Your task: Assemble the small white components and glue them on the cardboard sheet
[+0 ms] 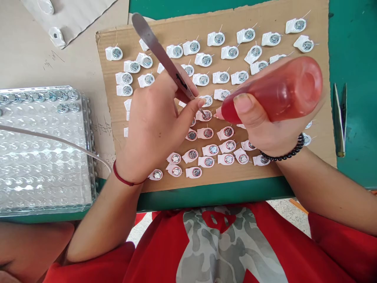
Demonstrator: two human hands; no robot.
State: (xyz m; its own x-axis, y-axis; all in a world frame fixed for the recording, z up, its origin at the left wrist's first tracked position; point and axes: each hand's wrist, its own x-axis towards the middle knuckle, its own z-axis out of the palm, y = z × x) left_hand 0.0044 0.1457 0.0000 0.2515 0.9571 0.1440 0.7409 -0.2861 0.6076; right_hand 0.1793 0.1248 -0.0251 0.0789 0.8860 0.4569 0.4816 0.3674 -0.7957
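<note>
My left hand pinches a pair of metal tweezers, their tips down at a small white part with a round metal disc in it. In my right hand is a squeeze bottle of red liquid, tilted so its nozzle points left, close beside that same part. Whether the nozzle touches it I cannot tell. Several like parts lie in loose rows on a cardboard sheet; those nearer me show red around their discs, while the farther ones look plain. My hands and the bottle hide some of them.
At the left stands a stack of clear plastic trays with several metal discs along its far edge, and a thin cable crosses it. A second pair of tweezers lies on the green mat at right. White pieces rest at top left.
</note>
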